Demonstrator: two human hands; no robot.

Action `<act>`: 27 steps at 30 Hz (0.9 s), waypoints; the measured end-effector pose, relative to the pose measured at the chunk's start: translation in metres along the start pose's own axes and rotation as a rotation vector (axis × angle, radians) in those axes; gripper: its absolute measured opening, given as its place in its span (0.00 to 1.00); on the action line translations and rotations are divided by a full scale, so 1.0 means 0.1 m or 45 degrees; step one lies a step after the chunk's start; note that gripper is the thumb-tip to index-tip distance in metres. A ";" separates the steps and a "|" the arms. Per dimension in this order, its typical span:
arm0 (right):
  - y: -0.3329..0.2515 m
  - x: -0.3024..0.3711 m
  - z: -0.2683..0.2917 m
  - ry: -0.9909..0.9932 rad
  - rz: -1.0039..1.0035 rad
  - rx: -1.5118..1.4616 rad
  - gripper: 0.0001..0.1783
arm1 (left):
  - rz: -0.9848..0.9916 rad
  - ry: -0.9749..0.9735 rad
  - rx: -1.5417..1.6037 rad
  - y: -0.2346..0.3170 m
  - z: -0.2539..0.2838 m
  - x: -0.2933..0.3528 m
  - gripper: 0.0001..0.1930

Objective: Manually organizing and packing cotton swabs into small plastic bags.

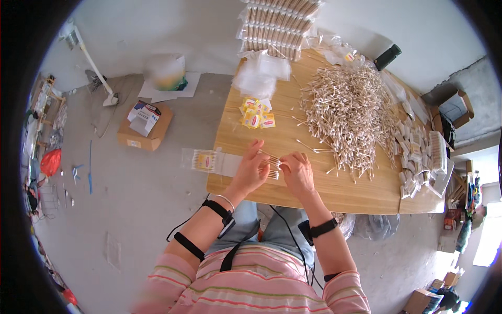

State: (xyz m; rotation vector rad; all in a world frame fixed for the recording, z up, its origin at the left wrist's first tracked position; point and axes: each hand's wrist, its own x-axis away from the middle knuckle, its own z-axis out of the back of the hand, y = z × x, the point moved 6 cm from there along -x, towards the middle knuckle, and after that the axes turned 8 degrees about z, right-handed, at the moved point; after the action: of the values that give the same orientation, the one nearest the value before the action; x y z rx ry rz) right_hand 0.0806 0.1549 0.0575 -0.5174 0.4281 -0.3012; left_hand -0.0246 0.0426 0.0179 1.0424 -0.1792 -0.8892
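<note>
Near the table's front edge my left hand (252, 168) is closed round a small row of cotton swabs (270, 169), whose white tips point right. My right hand (297, 171) pinches at the tips of these swabs, its fingers pressed together. Left of my left hand lies a clear plastic pouch (204, 160) with swabs and a yellow card inside, partly past the table's edge. A white strip (229, 164) runs from it toward my left wrist. Beyond my hands is a small pile of yellow cards (257, 113). To the right spreads a large heap of loose cotton swabs (345, 112).
Stacked packs of swabs (277, 26) and clear empty bags (261, 73) are at the table's back left. Small filled packs (418, 154) crowd the right side, near a dark cylinder (387, 57) at the back. A cardboard box (145, 125) sits on the floor to the left.
</note>
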 end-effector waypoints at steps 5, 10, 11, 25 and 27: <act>0.07 -0.01 -0.21 -0.139 -0.066 0.144 0.07 | 0.028 -0.019 0.067 0.03 0.02 0.00 0.10; -0.04 0.07 -0.14 -0.041 0.094 0.033 0.06 | 0.073 -0.002 0.031 0.02 0.03 0.01 0.07; -0.04 0.09 -0.13 -0.044 0.094 0.035 0.06 | 0.064 -0.011 -0.011 0.02 0.03 0.01 0.06; 0.03 -0.15 -0.30 -0.244 -0.078 -0.003 0.05 | -0.034 -0.050 0.001 0.08 0.00 -0.03 0.16; 0.04 -0.19 -0.33 -0.301 -0.119 0.013 0.05 | -0.017 -0.048 0.015 0.07 0.02 -0.03 0.18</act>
State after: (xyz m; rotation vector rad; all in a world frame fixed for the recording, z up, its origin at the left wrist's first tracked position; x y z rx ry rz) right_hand 0.0491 0.1519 0.0357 -0.5564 0.1732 -0.3278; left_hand -0.0241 0.0448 0.0257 1.0390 -0.2097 -0.9210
